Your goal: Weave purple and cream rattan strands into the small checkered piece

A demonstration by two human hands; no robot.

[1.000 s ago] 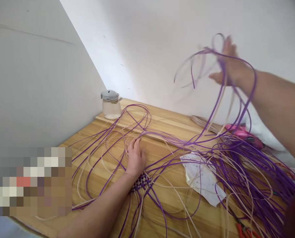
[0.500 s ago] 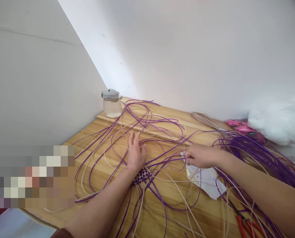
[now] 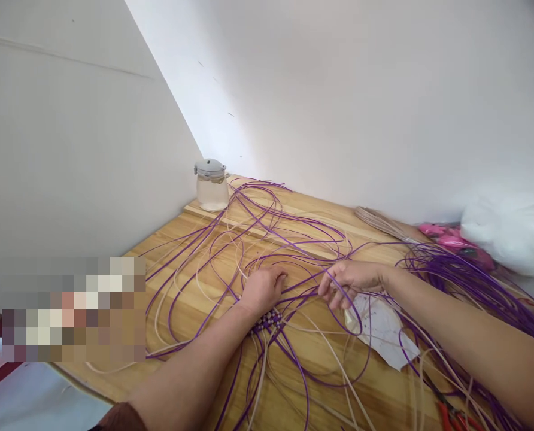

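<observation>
Long purple strands (image 3: 294,227) and pale cream strands (image 3: 339,365) loop all over a wooden table (image 3: 190,299). A small woven purple-and-cream square (image 3: 267,321) lies mid-table, mostly hidden under my left wrist. My left hand (image 3: 262,288) rests just beyond the square, fingers curled down onto the strands. Close to its right, my right hand (image 3: 348,280) pinches a purple strand that curves down and around below it.
A clear jar with a grey lid (image 3: 211,184) stands at the far left corner by the white wall. A crumpled paper sheet (image 3: 384,332) lies under my right forearm. Pink items (image 3: 455,242), a white bag (image 3: 509,230) and red-handled pliers (image 3: 451,416) sit at the right.
My right hand came down from head height with purple strands to the table and now pinches a strand beside my left hand. My left fingers have curled from flat.
</observation>
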